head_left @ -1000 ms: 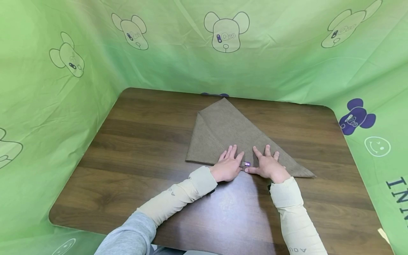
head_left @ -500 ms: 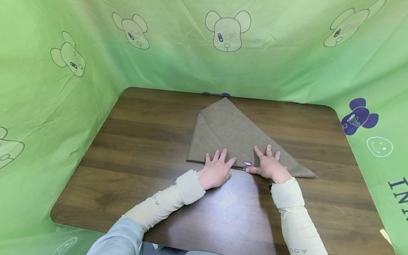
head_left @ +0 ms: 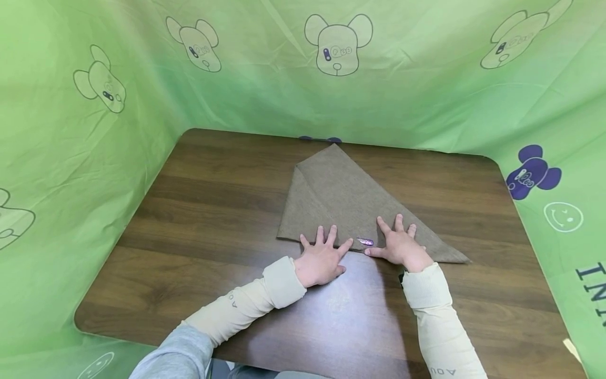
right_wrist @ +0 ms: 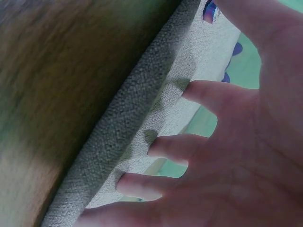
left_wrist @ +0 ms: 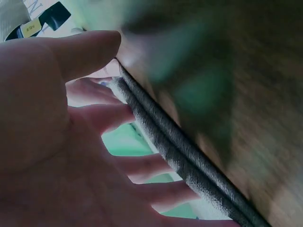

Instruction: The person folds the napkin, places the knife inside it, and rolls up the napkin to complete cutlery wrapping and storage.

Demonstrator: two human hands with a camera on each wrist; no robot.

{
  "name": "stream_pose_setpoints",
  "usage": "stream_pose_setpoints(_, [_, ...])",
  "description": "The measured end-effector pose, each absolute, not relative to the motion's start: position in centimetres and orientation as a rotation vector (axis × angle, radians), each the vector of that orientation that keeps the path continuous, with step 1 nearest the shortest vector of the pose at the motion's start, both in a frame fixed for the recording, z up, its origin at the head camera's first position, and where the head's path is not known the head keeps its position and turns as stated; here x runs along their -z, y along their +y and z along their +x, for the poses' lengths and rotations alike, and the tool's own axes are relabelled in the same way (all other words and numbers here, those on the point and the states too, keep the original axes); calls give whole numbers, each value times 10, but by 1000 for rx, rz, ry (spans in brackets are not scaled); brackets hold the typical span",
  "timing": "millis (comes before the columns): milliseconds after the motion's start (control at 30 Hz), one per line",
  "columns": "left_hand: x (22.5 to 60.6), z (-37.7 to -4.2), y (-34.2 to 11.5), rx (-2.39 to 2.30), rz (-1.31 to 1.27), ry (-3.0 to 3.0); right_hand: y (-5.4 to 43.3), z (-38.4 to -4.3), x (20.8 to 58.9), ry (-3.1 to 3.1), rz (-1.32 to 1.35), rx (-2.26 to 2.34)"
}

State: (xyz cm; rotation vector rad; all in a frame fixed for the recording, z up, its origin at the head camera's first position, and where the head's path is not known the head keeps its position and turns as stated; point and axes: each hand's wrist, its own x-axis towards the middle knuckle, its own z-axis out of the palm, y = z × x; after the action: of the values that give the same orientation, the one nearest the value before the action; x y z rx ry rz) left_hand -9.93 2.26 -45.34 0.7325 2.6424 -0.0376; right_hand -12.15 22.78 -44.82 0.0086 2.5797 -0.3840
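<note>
On the table (head_left: 189,221): one folded cloth (head_left: 338,195), probably light, soft, floppy; best pinched through its layers. My left hand (head_left: 321,261) and right hand (head_left: 402,248): fingers spread at its near edge, gripping nothing.

The left hand (head_left: 322,261) and right hand (head_left: 400,246) hide bits of the cloth (head_left: 338,195) along its near edge. Any print on the tag (head_left: 365,241) is too small to read; the right wrist view cuts it at the top. The letters (head_left: 592,287) run off the right edge. The left wrist view blurs the table (head_left: 189,210). The pale scrap (head_left: 572,349) may be paper.
</note>
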Motion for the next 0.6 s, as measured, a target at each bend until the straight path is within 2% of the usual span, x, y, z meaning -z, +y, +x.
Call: stream_pose_setpoints(600, [457, -98, 25, 272, 749, 2560, 229, -122, 450, 2587, 16, 415])
